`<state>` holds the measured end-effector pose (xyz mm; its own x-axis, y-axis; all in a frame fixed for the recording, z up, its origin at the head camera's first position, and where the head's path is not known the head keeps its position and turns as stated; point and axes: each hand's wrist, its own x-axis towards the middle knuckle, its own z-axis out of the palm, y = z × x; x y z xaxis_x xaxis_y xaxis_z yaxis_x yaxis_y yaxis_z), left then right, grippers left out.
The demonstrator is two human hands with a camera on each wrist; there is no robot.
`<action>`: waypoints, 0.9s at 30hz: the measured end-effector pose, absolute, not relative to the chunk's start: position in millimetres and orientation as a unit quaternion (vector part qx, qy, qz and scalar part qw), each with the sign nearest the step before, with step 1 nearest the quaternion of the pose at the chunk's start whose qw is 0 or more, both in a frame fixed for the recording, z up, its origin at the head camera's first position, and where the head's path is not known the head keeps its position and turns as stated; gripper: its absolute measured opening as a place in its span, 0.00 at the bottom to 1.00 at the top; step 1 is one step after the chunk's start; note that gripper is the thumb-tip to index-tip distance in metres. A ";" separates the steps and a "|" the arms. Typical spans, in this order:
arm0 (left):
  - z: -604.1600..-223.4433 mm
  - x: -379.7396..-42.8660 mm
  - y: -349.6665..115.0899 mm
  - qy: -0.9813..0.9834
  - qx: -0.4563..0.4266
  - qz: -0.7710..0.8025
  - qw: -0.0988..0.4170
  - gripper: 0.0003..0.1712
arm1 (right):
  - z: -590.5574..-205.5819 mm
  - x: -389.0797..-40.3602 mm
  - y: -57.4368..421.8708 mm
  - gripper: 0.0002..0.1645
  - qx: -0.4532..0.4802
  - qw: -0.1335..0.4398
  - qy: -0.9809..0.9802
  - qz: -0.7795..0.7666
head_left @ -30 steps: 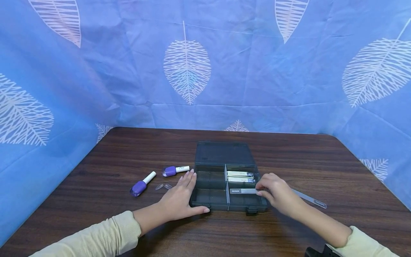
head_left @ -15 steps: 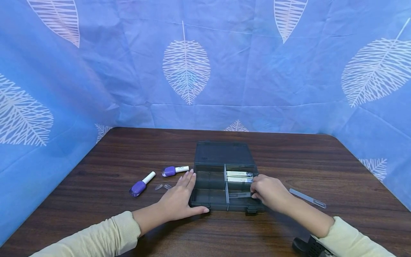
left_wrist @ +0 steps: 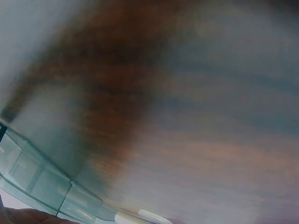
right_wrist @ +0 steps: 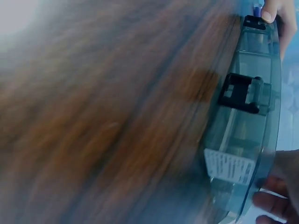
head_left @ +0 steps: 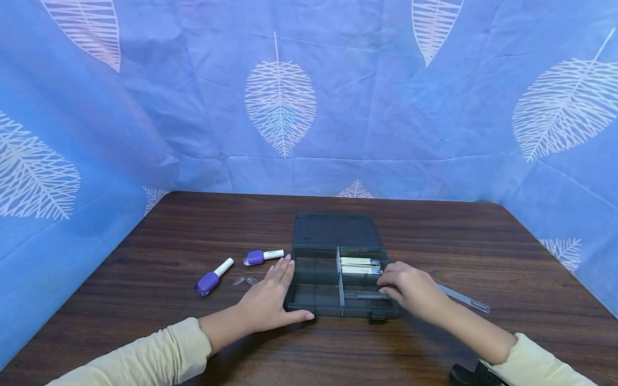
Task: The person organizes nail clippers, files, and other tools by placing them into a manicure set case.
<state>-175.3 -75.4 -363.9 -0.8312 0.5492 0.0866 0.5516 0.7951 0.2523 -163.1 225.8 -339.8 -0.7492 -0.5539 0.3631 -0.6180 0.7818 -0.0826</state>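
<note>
A dark translucent divided case [head_left: 316, 292] stands with its lid raised on the table. My left hand [head_left: 263, 303] rests against the case's left side, fingers straight and thumb along the front edge. A nail file [head_left: 362, 295] lies low in the front right compartment. My right hand [head_left: 410, 287] is bent over the case's right wall, fingertips at the file's right end; I cannot tell whether they still pinch it. Two pale nail clippers [head_left: 359, 261] sit in the back right compartment. In the right wrist view, curled fingers [right_wrist: 271, 203] show beside the case wall.
Two purple nail polish bottles [head_left: 208, 282] with white caps lie left of the case, beside small clear nail tips [head_left: 238, 280]. A second nail file [head_left: 465, 299] lies on the table [head_left: 289, 354] to the right. Blue patterned cloth [head_left: 207, 107] hangs behind.
The file has gone down into the front right compartment, lower than a second ago. My right hand dipped left with it, then shifted slightly back right. My left hand stays put.
</note>
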 end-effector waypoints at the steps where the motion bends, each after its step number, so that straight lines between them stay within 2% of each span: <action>1: -364.0 -175.2 -75.4 -0.947 -0.291 -0.134 0.005 0.60 | -340.6 -162.5 227.6 0.06 0.312 0.176 -0.926 0.116; 7: -364.3 -175.3 -75.2 -0.947 -0.291 -0.134 0.006 0.60 | -346.4 -159.1 241.9 0.13 0.300 0.259 -0.895 0.204; 15: -363.8 -175.0 -75.3 -0.949 -0.286 -0.132 0.000 0.60 | -352.2 -149.0 269.3 0.18 0.242 0.299 -0.900 0.205; 22: -362.4 -175.4 -75.3 -0.950 -0.285 -0.127 -0.002 0.59 | -364.7 -138.8 294.0 0.18 0.182 0.306 -0.914 0.197; 27: -362.0 -174.8 -75.2 -0.949 -0.287 -0.126 -0.002 0.59 | -374.1 -131.5 312.9 0.18 0.140 0.288 -0.926 0.199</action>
